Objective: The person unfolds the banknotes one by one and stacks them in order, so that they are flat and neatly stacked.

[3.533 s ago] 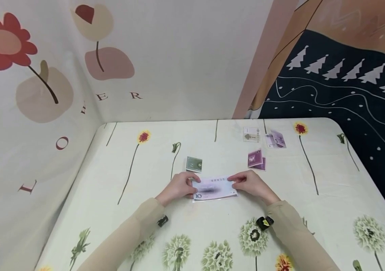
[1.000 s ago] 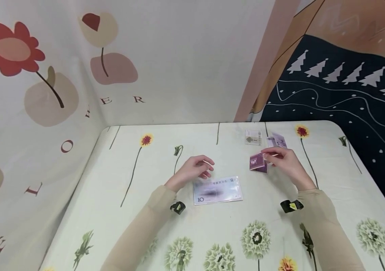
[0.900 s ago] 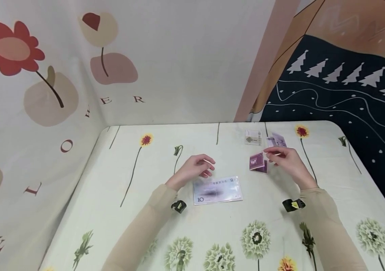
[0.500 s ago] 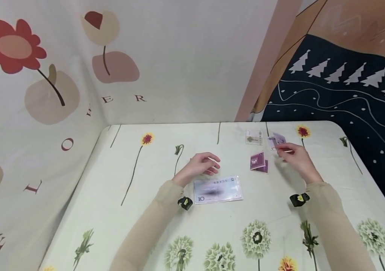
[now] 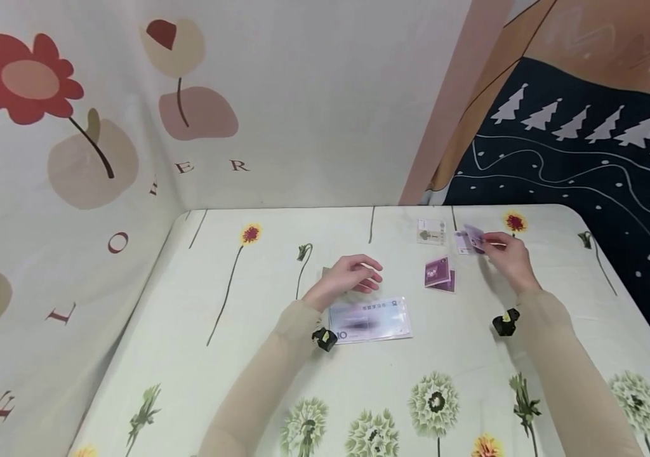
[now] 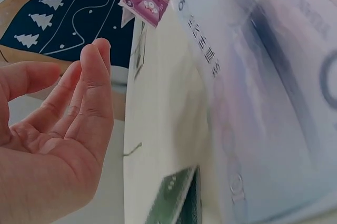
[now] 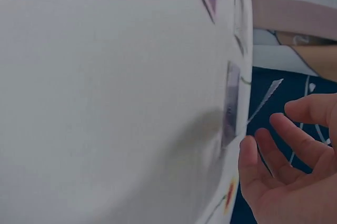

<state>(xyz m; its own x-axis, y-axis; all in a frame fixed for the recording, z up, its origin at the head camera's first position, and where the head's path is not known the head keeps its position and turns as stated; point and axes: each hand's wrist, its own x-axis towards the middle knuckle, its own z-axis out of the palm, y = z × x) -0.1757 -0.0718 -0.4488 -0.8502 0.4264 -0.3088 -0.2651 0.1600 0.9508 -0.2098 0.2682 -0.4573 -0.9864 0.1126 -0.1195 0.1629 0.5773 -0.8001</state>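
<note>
The right hand (image 5: pixel 509 255) is at the raised half of a folded light purple note (image 5: pixel 475 237) at the back right. In the right wrist view, the fingers of that hand (image 7: pixel 295 166) stand apart, beside the purple note (image 7: pixel 230 105), with no grip on it visible. Loosely bent and holding nothing, the left hand (image 5: pixel 350 276) hovers at the upper left of a flat pale note marked 10 (image 5: pixel 371 320). The left wrist view shows the left hand (image 6: pixel 63 124) with relaxed fingers beside the pale note (image 6: pixel 263 129) and a folded green note (image 6: pixel 174 195), mostly hidden in the head view.
A folded dark purple note (image 5: pixel 438 271) lies in front of the light purple one. To its back left is a small pale note (image 5: pixel 431 231). A flower-print cloth (image 5: pixel 256 381) covers the table, with a patterned curtain (image 5: pixel 313 114) behind it.
Both hands have let go of the pale note, which lies flat. The right hand has moved past the dark purple note to the light purple one; the left has shifted right and up.
</note>
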